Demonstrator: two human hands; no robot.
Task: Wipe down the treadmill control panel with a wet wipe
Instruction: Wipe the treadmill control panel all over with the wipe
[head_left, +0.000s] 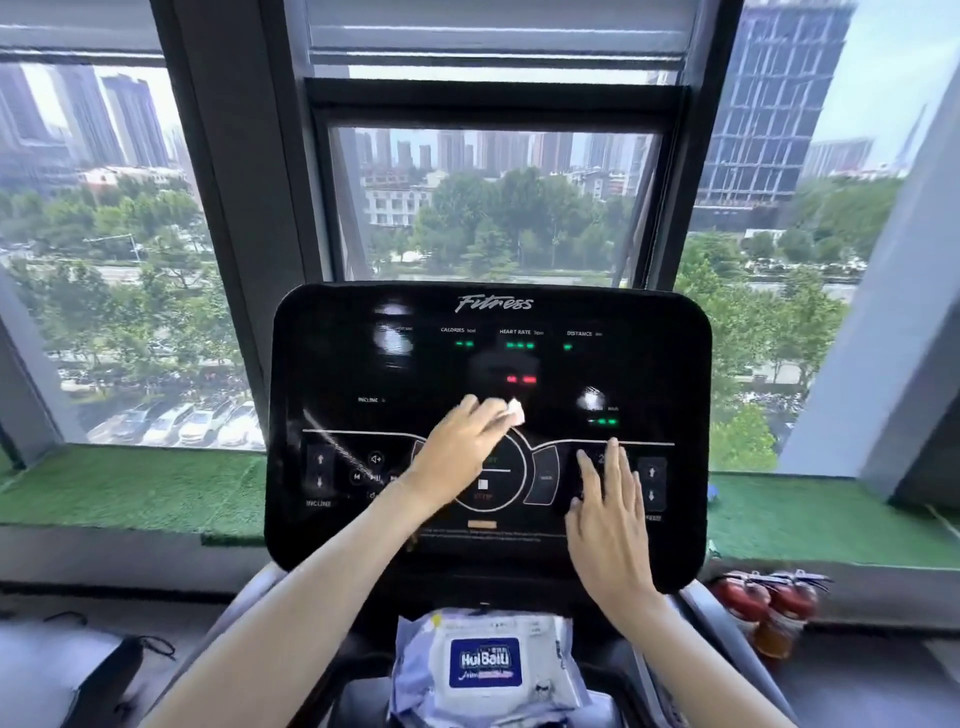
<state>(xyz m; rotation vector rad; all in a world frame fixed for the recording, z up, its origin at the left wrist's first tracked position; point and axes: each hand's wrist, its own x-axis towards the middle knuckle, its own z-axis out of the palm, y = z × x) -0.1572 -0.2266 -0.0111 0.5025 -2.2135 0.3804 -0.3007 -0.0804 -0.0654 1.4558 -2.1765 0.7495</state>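
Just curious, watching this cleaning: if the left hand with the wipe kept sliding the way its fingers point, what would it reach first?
The left hand points up and right across the control panel. Its wet wipe would likely first cross the red lit digits just beyond, though the exact line is uncertain.

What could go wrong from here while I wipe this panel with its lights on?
The control panel is lit, and the right hand lies flat by the speed arrows, so it might trigger them. The left hand drags the wet wipe just above the start/stop dial; a downward pass could press it.
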